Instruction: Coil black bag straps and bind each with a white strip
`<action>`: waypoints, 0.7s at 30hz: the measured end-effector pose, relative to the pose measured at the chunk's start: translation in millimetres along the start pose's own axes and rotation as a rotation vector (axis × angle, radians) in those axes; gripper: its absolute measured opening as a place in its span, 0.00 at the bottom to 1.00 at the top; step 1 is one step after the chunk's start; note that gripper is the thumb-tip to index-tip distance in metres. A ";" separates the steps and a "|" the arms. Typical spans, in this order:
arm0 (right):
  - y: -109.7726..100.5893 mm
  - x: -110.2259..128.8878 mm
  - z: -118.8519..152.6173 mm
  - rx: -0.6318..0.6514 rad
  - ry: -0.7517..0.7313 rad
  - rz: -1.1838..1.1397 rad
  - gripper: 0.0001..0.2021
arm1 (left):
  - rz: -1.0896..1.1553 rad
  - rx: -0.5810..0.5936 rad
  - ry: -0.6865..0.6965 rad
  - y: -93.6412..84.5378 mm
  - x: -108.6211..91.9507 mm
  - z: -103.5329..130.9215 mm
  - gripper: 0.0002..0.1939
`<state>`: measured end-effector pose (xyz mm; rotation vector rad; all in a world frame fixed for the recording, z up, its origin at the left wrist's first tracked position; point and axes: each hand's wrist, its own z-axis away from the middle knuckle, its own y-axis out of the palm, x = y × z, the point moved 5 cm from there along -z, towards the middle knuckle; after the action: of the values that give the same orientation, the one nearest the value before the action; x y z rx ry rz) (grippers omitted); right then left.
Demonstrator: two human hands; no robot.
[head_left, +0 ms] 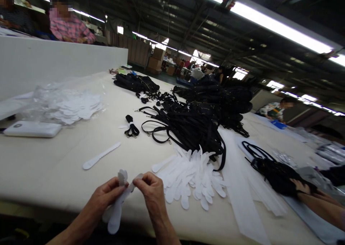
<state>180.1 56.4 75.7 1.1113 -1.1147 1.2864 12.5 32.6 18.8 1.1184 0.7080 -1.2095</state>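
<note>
White strips [115, 216] in left fingers [117, 193] and right fingers [142, 185]

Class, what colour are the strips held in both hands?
The strips are white, best seen in the head view.

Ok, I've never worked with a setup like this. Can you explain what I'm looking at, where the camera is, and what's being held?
There's no machine here. The one picture comes from a camera on a person's head, looking forward and down, so the two bare hands at the bottom are the wearer's own. The left hand holds some white strips with rounded ends; the right hand pinches at the upper part of one.

On the pale table lie a single loose strip, a fanned pile of similar strips, a tied black cord bundle and a heap of black straps. The hand at far right, on a black item, belongs to someone else.
</note>
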 end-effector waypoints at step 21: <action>-56.7 1.6 -4.2 0.001 0.001 -0.410 0.06 | 0.148 -0.135 -0.129 -55.0 17.5 -15.9 0.26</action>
<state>236.7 61.4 77.4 1.2625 -0.8295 0.9643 -33.8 42.8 -17.8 0.9547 0.5891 -1.0814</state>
